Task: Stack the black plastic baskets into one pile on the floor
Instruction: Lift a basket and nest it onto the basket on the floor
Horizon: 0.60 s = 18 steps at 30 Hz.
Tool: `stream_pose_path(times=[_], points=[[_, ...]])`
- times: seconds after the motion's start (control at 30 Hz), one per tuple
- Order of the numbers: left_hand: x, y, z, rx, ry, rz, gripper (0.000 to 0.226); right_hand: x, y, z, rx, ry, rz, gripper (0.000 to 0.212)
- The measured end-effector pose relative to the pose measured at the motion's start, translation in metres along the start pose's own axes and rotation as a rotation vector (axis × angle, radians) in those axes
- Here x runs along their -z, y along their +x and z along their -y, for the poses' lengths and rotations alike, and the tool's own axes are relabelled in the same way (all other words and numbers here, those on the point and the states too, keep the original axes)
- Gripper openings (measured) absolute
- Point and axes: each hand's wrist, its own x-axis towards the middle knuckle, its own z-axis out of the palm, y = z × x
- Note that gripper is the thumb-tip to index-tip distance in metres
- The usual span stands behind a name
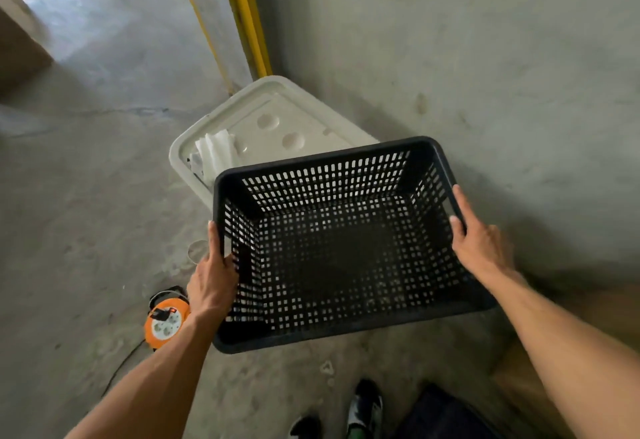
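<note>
A black plastic basket [341, 248] with slotted walls and floor fills the middle of the head view, mouth up and tilted slightly. My left hand [213, 279] grips its left rim, fingers curled over the edge. My right hand [479, 241] clasps the right rim, thumb along the top. The basket looks lifted off the concrete floor; whether it touches anything below is hidden. It is empty inside. A dark shape [446, 414] at the bottom edge may be another basket, but I cannot tell.
A white foam lid [277, 120] with folded white paper [216, 151] lies just beyond the basket. An orange cable reel [166, 322] sits left of my wrist. A concrete wall runs on the right, yellow pipes [246, 16] behind. My shoes [363, 407] show below.
</note>
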Motion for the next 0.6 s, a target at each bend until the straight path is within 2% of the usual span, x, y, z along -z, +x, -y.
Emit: stream_pose_path(times=[0.17, 0.3, 0.43, 0.6], points=[[0.017, -0.023, -0.012, -0.226, 0.046, 0.044, 0.091, 0.013, -0.113, -0.034, -0.240, -0.004, -0.025, 0.064], [0.020, -0.045, -0.024, -0.383, 0.122, 0.118, 0.093, 0.009, -0.207, -0.056, -0.451, 0.107, 0.032, 0.064], [0.008, -0.072, -0.036, -0.529, 0.201, 0.175, 0.094, -0.002, -0.300, -0.068, -0.587, 0.087, -0.026, 0.068], [-0.023, -0.122, -0.062, -0.701, 0.258, 0.256, 0.095, -0.024, -0.407, -0.096, -0.785, 0.042, -0.020, 0.066]])
